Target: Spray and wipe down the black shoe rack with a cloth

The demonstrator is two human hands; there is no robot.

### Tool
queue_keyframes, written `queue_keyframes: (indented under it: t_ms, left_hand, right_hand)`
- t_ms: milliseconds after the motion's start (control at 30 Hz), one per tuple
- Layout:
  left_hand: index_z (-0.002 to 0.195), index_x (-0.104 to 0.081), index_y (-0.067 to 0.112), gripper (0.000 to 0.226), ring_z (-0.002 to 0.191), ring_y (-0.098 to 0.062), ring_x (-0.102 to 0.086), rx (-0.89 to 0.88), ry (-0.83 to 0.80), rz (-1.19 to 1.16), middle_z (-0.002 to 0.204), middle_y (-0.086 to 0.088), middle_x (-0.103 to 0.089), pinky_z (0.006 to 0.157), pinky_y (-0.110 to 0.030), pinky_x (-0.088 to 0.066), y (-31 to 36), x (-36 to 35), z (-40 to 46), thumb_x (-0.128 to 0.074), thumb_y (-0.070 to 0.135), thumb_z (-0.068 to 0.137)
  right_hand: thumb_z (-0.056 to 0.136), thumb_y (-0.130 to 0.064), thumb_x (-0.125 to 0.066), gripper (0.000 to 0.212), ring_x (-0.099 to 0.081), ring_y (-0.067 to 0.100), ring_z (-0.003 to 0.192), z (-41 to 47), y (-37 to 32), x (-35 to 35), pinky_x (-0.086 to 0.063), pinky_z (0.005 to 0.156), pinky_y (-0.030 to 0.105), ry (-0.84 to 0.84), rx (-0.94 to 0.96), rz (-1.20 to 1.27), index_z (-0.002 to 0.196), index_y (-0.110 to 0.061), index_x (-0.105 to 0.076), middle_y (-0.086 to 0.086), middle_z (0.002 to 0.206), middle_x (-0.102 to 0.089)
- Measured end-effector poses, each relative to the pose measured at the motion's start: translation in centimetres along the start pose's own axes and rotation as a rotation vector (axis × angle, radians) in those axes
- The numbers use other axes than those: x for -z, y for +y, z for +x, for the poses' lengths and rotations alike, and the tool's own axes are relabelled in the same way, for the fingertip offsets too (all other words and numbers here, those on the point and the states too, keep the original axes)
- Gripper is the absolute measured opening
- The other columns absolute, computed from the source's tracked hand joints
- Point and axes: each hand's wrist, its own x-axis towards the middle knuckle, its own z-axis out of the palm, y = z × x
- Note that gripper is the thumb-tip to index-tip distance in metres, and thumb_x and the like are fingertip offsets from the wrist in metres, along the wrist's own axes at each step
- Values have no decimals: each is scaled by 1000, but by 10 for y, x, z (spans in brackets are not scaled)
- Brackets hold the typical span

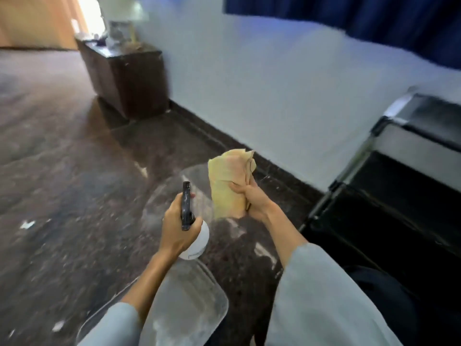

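My left hand point(178, 224) grips a spray bottle point(197, 239) with a white body and a black trigger head, nozzle pointing away from me toward the cloth. My right hand point(249, 198) holds a folded yellow cloth point(228, 178) upright just right of the nozzle, thumb pressed across its front. The black shoe rack point(389, 191), with silver metal posts, stands at the right against the wall, about a hand's width right of the cloth. Neither hand touches the rack.
A dark wooden cabinet point(129, 78) with a lamp on top stands at the back left against the white wall point(262, 83). Dark speckled stone floor point(62, 171) spreads across the left. Blue curtains point(374, 18) hang at the top right.
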Motion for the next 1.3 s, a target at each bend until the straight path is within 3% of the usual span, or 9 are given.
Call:
queue_keyframes:
  t_ms: [167, 333, 500, 600, 700, 867, 1067, 1167, 1300]
  left_hand:
    - [100, -55, 22, 39, 51, -19, -47, -241, -189, -130, 59, -9, -53, 49, -19, -37, 99, -51, 43, -61, -1, 69]
    - [103, -57, 22, 46, 59, -15, -49, -406, -307, -290, 83, -12, -60, 58, -16, -41, 202, -96, 48, -58, 4, 60]
    - [99, -60, 22, 59, 53, -4, -48, -376, -448, -546, 80, -4, -57, 53, -22, -43, 306, -134, 24, -55, -23, 61]
    - [103, -60, 7, 58, 46, -2, -51, -373, -579, -641, 71, -4, -57, 46, -19, -45, 349, -156, 5, -43, -31, 62]
    - [98, -63, 4, 50, 58, -14, -55, -390, -685, -635, 83, -14, -62, 49, -34, -49, 377, -179, -13, -51, -13, 53]
    - [78, -66, 5, 8, 55, -28, -51, -286, -712, -746, 73, -20, -62, 40, -26, -42, 410, -215, -38, -66, 13, 80]
    - [66, -57, -8, 77, 45, -27, -51, -347, -604, -543, 59, -23, -60, 45, -41, -47, 428, -238, -52, -48, 68, 77]
    - [67, -61, -2, 65, 52, -18, -58, -306, -659, -518, 63, -19, -63, 45, -39, -50, 428, -245, -51, -49, 61, 83]
    - [88, -65, 10, 33, 74, -13, -64, -196, -834, -571, 84, -7, -69, 46, -24, -50, 429, -247, -50, -49, 37, 95]
  right_hand:
    - [79, -15, -75, 69, -54, 29, 122, -58, -101, 56, -51, 94, 44, 106, 334, 17, 138, -23, -40, 11, 135, -54]
    - [42, -54, -90, 92, -64, 14, 106, -139, -176, 98, -56, 85, 33, 258, 589, 1, 122, -32, -51, -2, 121, -63]
    - [54, -58, -82, 97, -63, 22, 112, -213, -228, 145, -56, 81, 37, 430, 757, 62, 137, -21, -47, 9, 129, -61]
    - [74, -43, -71, 69, -67, 22, 100, -250, -248, 176, -58, 76, 38, 461, 809, 167, 133, -15, -49, 15, 124, -61]
    - [87, -38, -57, 46, -68, 23, 98, -280, -261, 208, -58, 80, 40, 507, 826, 169, 127, -17, -52, 13, 121, -62]
    - [54, -55, -85, 91, -61, 34, 113, -305, -267, 241, -48, 95, 55, 630, 879, 155, 130, -16, -52, 16, 125, -62]
    - [80, -47, -66, 66, -59, 35, 116, -316, -261, 266, -45, 98, 57, 663, 896, 184, 134, -14, -48, 18, 131, -58]
    - [64, -53, -80, 86, -60, 34, 115, -319, -257, 271, -47, 96, 54, 684, 893, 173, 133, -12, -49, 17, 128, -60]
    - [96, -35, -52, 36, -63, 33, 109, -322, -252, 281, -52, 91, 51, 660, 880, 188, 124, -14, -53, 18, 125, -61]
